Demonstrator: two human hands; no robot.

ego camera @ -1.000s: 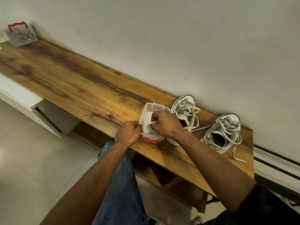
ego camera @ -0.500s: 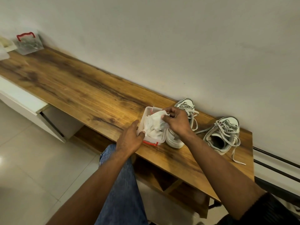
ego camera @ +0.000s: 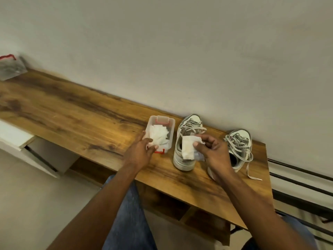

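L hand (ego camera: 138, 153) grips the near end of the box (ego camera: 172, 132): thumb on the corner by the red clip, fingers curled along its L side. Box sits flat on the bench (ego camera: 72, 120), open, a wad of wipes (ego camera: 159, 135) inside just past the L fingertips. R hand (ego camera: 215, 154) is raised off the bench, well apart from the L, thumb & fingers pinching 1 wipe (ego camera: 188, 147). Wipe hangs half-unfolded just L of the R thumb, in front of a shoe (ego camera: 191, 126) – touching it or not, can't tell. That shoe stands betw. the 2 hands, right beside the box, toe pointing away to the wall (ego camera: 180, 60). 2nd shoe (ego camera: 239, 141) is just R of the R hand, partly hidden behind the knuckles, laces loose, 1 lace end trailing on the bench beside the R wrist. Way off past the L hand, at the far end of the bench, a clear bag (ego camera: 10, 68) w/ red trim leans on the wall. Jeans (ego camera: 129, 222) show below the L forearm
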